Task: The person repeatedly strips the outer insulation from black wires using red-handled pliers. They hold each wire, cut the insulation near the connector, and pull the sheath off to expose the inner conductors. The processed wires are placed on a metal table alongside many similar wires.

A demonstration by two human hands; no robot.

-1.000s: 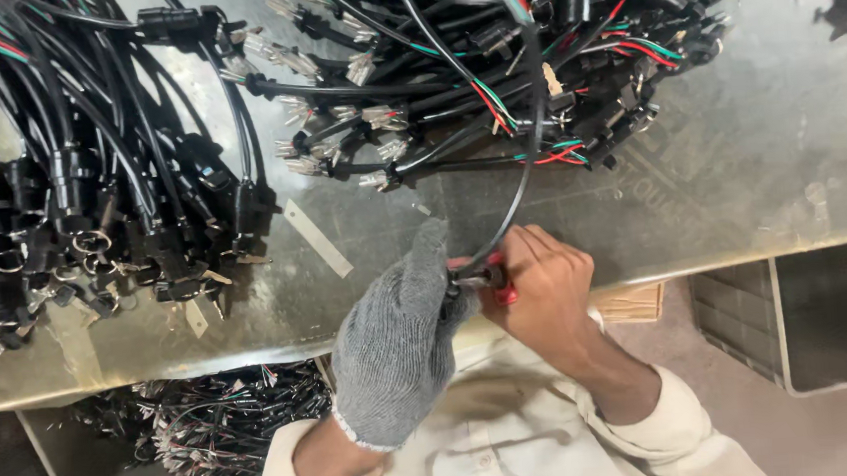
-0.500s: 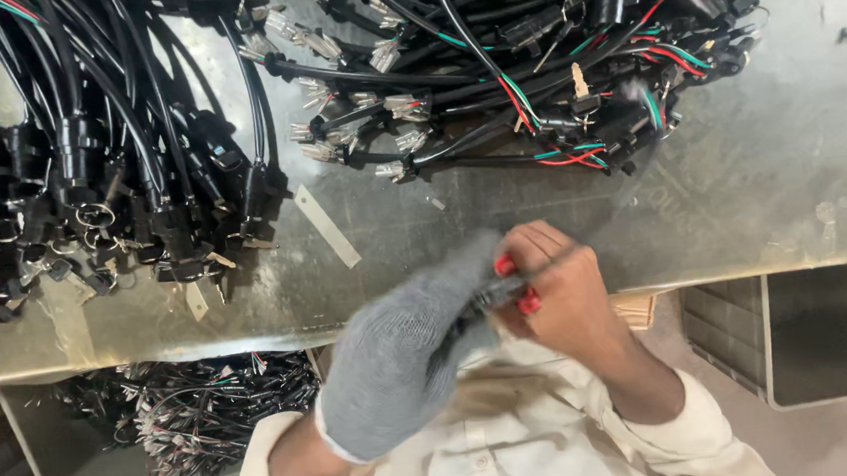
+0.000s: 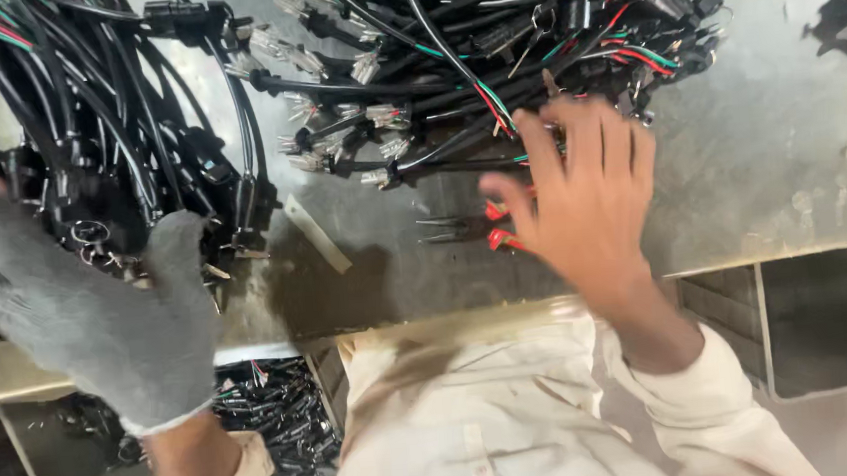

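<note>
Two heaps of black cables lie on the grey table point(image 3: 786, 163): one far and centre point(image 3: 490, 54), one on the left point(image 3: 109, 141). My right hand point(image 3: 585, 202) is bare and spread flat, fingers apart, gripping nothing, its fingertips at the near edge of the far heap. Just beside its palm, partly hidden under it, lie small pliers point(image 3: 473, 230) with red handles, jaws pointing left. My left hand point(image 3: 80, 302), in a grey glove, is open with the thumb up, resting against the near side of the left heap. Below the table's near edge, a bin point(image 3: 266, 408) holds more wire pieces.
</note>
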